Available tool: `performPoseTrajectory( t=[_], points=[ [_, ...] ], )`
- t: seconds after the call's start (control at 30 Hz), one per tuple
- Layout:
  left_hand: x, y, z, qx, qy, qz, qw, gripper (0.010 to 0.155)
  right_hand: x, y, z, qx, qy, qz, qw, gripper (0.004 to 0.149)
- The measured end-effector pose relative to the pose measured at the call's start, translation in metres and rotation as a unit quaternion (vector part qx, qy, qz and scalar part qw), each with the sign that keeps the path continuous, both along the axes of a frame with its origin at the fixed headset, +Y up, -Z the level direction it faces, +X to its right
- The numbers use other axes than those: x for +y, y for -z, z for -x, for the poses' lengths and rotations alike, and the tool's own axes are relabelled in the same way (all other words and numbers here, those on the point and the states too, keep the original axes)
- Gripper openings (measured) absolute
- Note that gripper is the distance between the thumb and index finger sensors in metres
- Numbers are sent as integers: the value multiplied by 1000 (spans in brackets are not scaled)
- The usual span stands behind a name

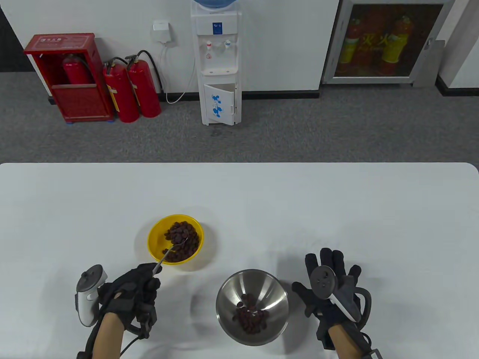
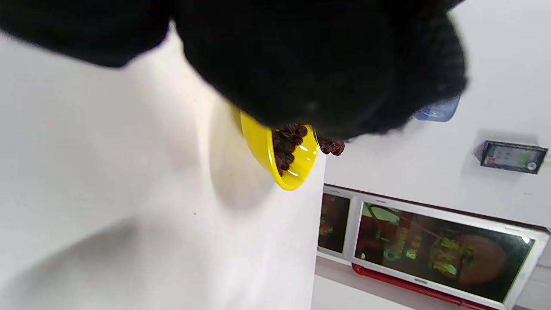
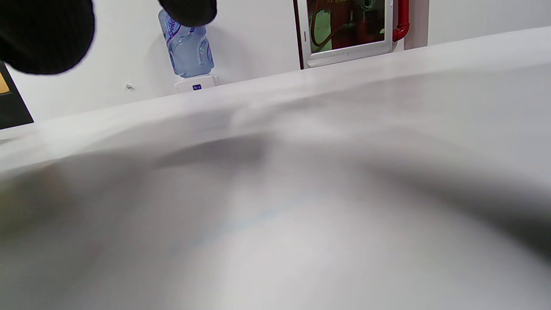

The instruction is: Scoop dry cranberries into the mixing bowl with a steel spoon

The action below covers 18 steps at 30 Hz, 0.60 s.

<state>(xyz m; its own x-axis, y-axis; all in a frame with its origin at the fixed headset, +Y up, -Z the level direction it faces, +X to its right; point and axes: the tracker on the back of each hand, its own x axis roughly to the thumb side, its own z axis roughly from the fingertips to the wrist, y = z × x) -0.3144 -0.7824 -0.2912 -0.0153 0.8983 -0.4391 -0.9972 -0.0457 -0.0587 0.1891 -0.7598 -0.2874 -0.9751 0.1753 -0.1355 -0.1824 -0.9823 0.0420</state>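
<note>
Cranberries [image 1: 182, 235], dark, wrinkled and matte, lie heaped in a glossy yellow bowl [image 1: 154, 239] left of the table's middle, and a smaller heap [image 1: 251, 316] sits at the bottom of the steel bowl [image 1: 262, 284], a round, polished, deep-sided vessel near the front edge, to the right of the yellow one and apart from it. A thin steel spoon [image 1: 173, 249] reaches into the yellow bowl from its near side, its tip among the fruit; the left hand [image 1: 131, 295], in a black knit glove, has its fingers curled around the handle's end, just beside that bowl's rim. From the left wrist view the yellow bowl [image 2: 262, 146] shows side-on under the blurred glove, with cranberries [image 2: 286, 144] piled inside and a few more at the spoon's end. The right hand [image 1: 329, 288] lies flat on the white table [image 1: 336, 209] just right of the steel bowl, fingers spread and loose, gripping nothing. Each hand carries a tracker on its back. The table is smooth, matte, with rounded corners. Beyond it, on grey carpet, stand a white water dispenser [image 1: 219, 67] with a blue bottle, whose label is too blurred to read, and red extinguishers [image 1: 131, 89] beside a red cabinet [image 1: 71, 78] with small unreadable lettering.
</note>
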Motion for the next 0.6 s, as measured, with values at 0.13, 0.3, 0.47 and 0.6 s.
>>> performPoseTrajectory(
  t=[0.13,0.3,0.47,0.6],
  points=[
    [8,-2,-5,-12,-9,-14,1000,51,0,0,0,0,2,1,1000,85],
    [14,-2,-10,-28,-7,-25,999,51,0,0,0,0,2,1,1000,85],
    [20,-2,-18,-55,-5,-40,998,51,0,0,-1,1,3,3,1000,85],
    [24,-2,-27,-90,-11,-52,995,51,0,0,-1,1,5,7,1000,85]
  ],
)
